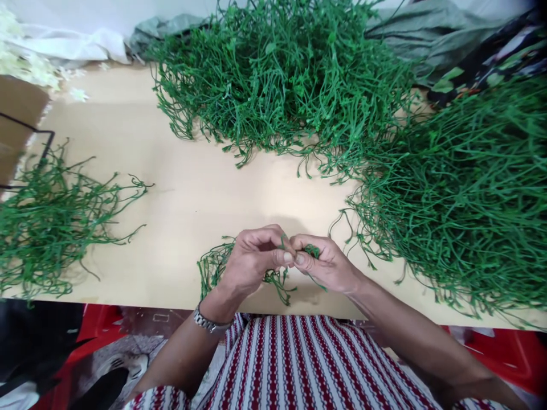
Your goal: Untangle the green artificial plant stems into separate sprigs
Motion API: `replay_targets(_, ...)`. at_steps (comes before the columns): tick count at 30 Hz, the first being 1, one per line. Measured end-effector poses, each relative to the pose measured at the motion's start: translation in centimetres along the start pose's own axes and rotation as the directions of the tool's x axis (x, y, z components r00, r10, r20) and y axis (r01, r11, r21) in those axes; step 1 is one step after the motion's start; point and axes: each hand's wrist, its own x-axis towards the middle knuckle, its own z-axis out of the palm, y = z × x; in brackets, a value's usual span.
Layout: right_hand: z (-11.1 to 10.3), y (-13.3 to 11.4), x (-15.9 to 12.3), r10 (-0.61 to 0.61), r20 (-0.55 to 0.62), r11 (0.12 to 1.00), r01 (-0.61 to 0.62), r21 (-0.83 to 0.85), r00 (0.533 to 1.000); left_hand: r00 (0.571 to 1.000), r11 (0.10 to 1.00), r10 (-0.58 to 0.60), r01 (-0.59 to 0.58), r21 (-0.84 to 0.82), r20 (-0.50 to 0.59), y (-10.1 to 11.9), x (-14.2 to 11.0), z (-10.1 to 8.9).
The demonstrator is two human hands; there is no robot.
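My left hand (pixel 258 256) and my right hand (pixel 322 263) meet above the front of the table, thumbs and fingertips pinched together. A thin green artificial stem (pixel 316 281) runs between them, its end hanging below my right hand. A bit of green also shows inside the curl of my right fingers. Under and beside my left hand lies a small bunch of green artificial stems (pixel 212 265), partly hidden by the hand and wrist. The exact spot where the fingertips join is too small to make out.
A big heap of green stems (pixel 273 80) lies at the back, joining another heap (pixel 474 199) on the right. A looser pile (pixel 47 222) lies at the left, beside a cardboard box (pixel 19 122). Pale flowers (pixel 34 71) sit at back left on the table (pixel 171 193).
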Motion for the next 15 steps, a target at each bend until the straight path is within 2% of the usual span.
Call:
replay_targets(3, 0.5, -0.3, 0.2, -0.142, -0.011, 0.989, 0.142, 0.041, 0.990, 1.000, 0.996, -0.026, 0.025, -0.086, -0.005, 0.4, 0.3, 0.0)
replay_targets(6, 0.2, -1.2, 0.3, -0.186, 0.031, 0.983, 0.186, 0.004, 0.982, 0.998, 0.997, 0.008, -0.013, -0.081, -0.059, 0.6, 0.6, -0.1)
replay_targets(9, -0.9, -2.1, 0.2, -0.185, 0.063, 0.959, 0.194, -0.205, 0.981, 0.993, 0.997, 0.072, -0.070, 0.023, -0.098, 0.7, 0.8, -0.4)
replay_targets(12, -2.1, -2.7, -0.2, -0.204, 0.021, 0.850, 0.188, -0.492, 0.979, 0.986, 0.981, 0.120, -0.101, 0.167, -0.112, 0.7, 1.0, -0.6)
replay_targets(15, -2.6, -2.8, -0.5, -0.177, -0.005, 0.734, 0.129, -0.667, 0.984, 0.973, 0.954, 0.169, -0.121, 0.274, -0.160, 0.8, 1.2, -0.7)
